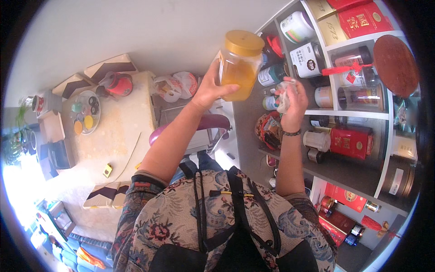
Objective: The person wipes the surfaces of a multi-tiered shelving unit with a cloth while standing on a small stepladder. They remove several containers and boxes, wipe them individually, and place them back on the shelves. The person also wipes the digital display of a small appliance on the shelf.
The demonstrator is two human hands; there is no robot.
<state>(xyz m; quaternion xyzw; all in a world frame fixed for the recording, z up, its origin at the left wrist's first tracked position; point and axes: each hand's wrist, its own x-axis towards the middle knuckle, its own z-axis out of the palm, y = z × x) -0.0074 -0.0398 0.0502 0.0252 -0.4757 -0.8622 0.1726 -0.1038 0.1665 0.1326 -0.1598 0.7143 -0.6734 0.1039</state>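
My left hand point(212, 85) grips a clear jar point(239, 73) with a yellow screw lid; something yellow-orange fills its lower part. The jar is raised and slightly tilted in front of the shelf unit. To its right, my right hand point(294, 102) is closed around a crumpled whitish cloth point(284, 97), near several bottles on the shelf. A dark beaded bracelet is on the right wrist. Just below the right hand stands a red-trimmed container point(268, 131) with dark contents.
White-framed shelves point(360, 114) hold red boxes point(351, 141), a white tin point(306, 61), jars and canisters. At the left, a table point(115, 136) bears a round tray point(97, 119) with small lids and a red kettle-like item point(119, 85). A purple curved chair back point(214, 121) stands between.
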